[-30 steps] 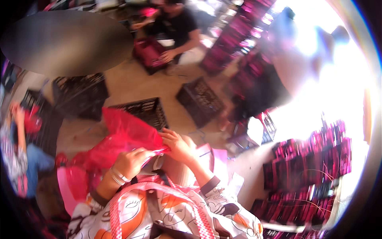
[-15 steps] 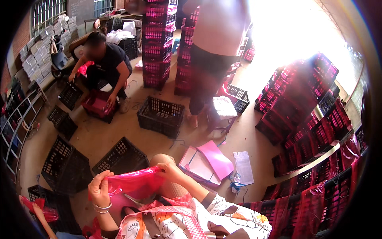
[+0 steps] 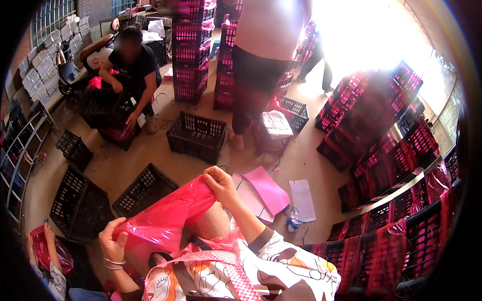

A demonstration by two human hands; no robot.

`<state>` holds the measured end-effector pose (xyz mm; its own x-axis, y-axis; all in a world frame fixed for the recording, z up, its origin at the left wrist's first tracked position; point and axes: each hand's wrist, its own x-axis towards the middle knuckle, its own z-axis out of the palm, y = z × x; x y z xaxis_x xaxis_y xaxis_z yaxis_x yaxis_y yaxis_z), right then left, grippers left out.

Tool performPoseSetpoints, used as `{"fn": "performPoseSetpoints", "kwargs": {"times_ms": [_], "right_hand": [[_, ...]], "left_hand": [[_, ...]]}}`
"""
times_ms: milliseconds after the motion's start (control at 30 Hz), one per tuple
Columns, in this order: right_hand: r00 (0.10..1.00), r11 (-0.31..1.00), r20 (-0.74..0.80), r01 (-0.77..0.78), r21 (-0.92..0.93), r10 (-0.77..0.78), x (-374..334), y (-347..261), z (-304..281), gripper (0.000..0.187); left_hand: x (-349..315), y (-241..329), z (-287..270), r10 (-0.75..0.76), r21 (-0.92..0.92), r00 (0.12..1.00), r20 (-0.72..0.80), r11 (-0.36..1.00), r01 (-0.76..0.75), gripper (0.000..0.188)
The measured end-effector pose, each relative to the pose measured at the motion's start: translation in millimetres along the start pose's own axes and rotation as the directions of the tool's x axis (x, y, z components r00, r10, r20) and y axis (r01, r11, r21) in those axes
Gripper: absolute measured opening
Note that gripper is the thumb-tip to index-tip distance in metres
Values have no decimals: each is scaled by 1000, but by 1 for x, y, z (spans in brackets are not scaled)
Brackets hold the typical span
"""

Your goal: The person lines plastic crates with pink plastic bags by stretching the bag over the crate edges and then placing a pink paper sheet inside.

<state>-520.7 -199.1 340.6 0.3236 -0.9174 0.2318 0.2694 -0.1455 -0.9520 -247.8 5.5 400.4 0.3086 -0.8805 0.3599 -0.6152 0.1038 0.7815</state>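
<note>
A thin, shiny red plastic bag [image 3: 163, 218] is stretched on a slant above my lap. My left hand [image 3: 113, 243] grips its lower left edge, thumb apart from the fingers. Higher up and to the right, my right hand [image 3: 221, 184] pinches the opposite corner. Both hands are closed on the film, which hangs in a loose sheet between them. Just beyond the bag lies a black plastic crate [image 3: 145, 193], tilted, with a second crate [image 3: 78, 205] to its left.
A crouching person [image 3: 135, 70] handles stacked crates at the far left. At the lower left, another person's hands hold a red bag [image 3: 52, 246]. Someone stands ahead beside a stool [image 3: 273, 128]. Pink sheets [image 3: 263, 188] lie on the floor. Crates with red lining [image 3: 381, 266] line the right.
My right hand has risen and my left has lowered and shifted left, spreading the bag wider. The crouching person has set a black crate over the red-lined one.
</note>
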Motion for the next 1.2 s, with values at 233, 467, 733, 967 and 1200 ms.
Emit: {"fn": "performPoseSetpoints", "kwargs": {"times_ms": [233,467,733,967,1200], "right_hand": [[977,925,-120,123,-359,-176,12,-38,-18,6],[994,944,-100,15,-329,-51,10,-60,-15,5],[759,708,635,527,-470,-143,-17,-59,74,17],[843,726,534,328,-604,64,4,-69,53,16],[954,784,298,170,-597,19,31,-41,20,9]], "left_hand": [[-15,-37,-11,-153,412,943,296,911,19,22],[-1,-39,-19,-52,246,997,-48,967,62,24],[22,25,118,254,-91,954,159,966,-242,22],[36,-15,65,31,203,995,-96,979,-11,9],[52,-36,1,-263,-232,950,-166,947,222,23]]}}
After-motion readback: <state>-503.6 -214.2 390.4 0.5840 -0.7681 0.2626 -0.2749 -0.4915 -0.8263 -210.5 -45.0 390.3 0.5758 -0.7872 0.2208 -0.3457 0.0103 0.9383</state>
